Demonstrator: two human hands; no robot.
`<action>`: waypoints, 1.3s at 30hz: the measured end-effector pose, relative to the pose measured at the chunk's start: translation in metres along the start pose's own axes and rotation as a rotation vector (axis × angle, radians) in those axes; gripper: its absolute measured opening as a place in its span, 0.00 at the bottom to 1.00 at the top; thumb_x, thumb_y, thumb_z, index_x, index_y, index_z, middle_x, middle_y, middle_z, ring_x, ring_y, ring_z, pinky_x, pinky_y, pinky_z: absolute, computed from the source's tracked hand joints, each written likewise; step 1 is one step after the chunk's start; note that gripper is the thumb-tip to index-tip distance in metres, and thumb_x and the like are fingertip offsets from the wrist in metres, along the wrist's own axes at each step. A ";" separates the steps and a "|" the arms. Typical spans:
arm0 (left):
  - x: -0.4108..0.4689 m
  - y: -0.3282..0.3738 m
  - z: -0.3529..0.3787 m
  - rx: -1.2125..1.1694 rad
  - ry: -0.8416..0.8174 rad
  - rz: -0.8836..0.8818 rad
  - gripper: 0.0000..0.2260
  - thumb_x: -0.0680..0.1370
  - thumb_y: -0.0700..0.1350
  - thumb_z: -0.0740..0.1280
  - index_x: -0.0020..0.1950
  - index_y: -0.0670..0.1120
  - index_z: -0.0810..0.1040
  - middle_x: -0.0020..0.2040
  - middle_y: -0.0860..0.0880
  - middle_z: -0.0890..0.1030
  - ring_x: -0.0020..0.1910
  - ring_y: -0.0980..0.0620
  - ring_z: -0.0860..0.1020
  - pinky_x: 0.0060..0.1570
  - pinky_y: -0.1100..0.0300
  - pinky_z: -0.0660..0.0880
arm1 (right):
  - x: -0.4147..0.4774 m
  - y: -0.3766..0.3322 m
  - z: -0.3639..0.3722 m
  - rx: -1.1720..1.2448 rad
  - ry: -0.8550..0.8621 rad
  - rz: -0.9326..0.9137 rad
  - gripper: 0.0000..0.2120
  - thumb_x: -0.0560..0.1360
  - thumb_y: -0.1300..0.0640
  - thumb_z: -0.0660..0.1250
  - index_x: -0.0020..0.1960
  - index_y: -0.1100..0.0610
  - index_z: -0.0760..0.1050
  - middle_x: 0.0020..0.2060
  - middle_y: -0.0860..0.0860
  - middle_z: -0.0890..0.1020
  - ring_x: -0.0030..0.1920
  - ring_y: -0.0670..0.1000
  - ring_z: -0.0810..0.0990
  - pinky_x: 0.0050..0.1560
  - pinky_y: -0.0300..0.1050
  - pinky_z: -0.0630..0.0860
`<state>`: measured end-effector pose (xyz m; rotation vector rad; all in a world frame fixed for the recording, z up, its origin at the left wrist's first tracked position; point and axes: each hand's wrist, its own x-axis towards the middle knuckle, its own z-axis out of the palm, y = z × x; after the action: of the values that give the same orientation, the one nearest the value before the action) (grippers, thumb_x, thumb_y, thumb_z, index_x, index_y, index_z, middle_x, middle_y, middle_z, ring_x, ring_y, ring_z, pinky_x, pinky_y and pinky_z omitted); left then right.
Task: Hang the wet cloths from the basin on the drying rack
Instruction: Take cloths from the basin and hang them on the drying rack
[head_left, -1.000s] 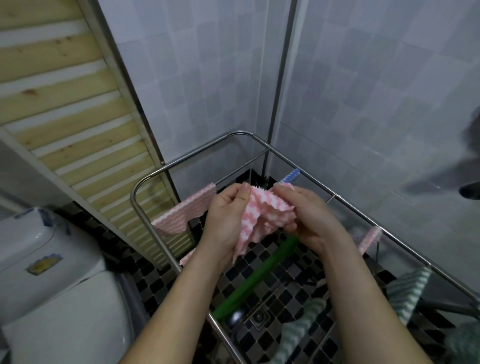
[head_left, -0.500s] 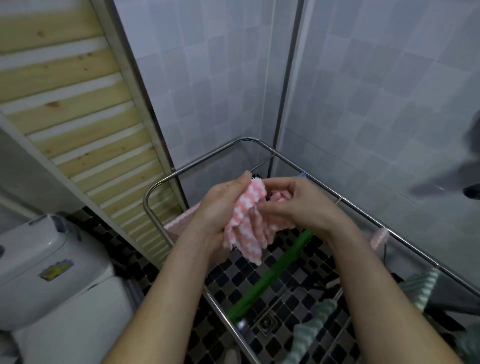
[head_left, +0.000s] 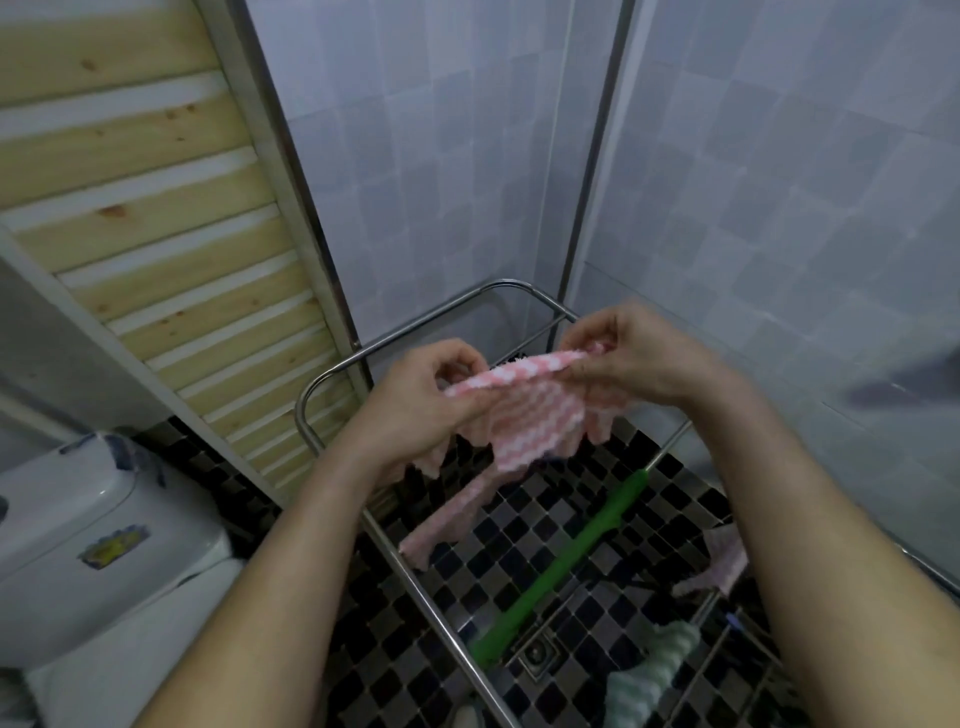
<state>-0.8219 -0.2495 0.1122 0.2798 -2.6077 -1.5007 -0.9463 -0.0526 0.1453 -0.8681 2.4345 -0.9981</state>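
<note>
A pink and white wavy-striped cloth (head_left: 535, 415) is stretched between my two hands above the far end of the metal drying rack (head_left: 332, 371). My left hand (head_left: 421, 400) pinches its left top corner. My right hand (head_left: 634, 358) pinches its right top corner. The cloth hangs down from that upper edge. Below it a second pink cloth (head_left: 452, 519) hangs on the rack. A pale pink cloth (head_left: 727, 561) and a green-white cloth (head_left: 649, 670) hang on rails nearer to me. The basin is out of view.
A green stick (head_left: 566, 561) lies slanted under the rack over the black checkered floor with a drain (head_left: 537, 654). A white toilet tank (head_left: 78, 540) stands at the left. A wooden slatted panel (head_left: 156, 208) leans behind the rack. Tiled walls close the corner.
My hands have moved apart and spread the bunched pink cloth out flat along its top edge. The view has tilted up slightly.
</note>
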 end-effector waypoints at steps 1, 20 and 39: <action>0.004 -0.001 -0.002 -0.006 -0.006 -0.008 0.04 0.72 0.50 0.74 0.43 0.55 0.80 0.41 0.54 0.82 0.42 0.56 0.79 0.46 0.57 0.74 | 0.004 0.001 -0.003 -0.027 0.006 0.005 0.02 0.71 0.54 0.75 0.42 0.51 0.83 0.29 0.41 0.82 0.30 0.37 0.78 0.36 0.35 0.74; 0.127 -0.011 0.047 0.115 0.034 0.083 0.14 0.73 0.56 0.70 0.39 0.46 0.83 0.33 0.45 0.81 0.35 0.50 0.77 0.38 0.54 0.72 | 0.074 0.023 0.020 0.052 0.135 -0.076 0.27 0.67 0.61 0.78 0.65 0.54 0.76 0.51 0.49 0.82 0.47 0.41 0.79 0.53 0.31 0.72; 0.127 -0.075 0.046 -0.011 -0.113 -0.049 0.10 0.73 0.41 0.72 0.42 0.54 0.73 0.38 0.53 0.76 0.36 0.59 0.72 0.41 0.64 0.69 | 0.112 0.100 -0.005 0.265 0.216 0.359 0.12 0.74 0.64 0.67 0.36 0.54 0.82 0.22 0.44 0.78 0.21 0.41 0.72 0.26 0.32 0.70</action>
<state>-0.9478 -0.2750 0.0257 0.2673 -2.6968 -1.5916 -1.0722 -0.0681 0.0650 -0.2330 2.4318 -1.2837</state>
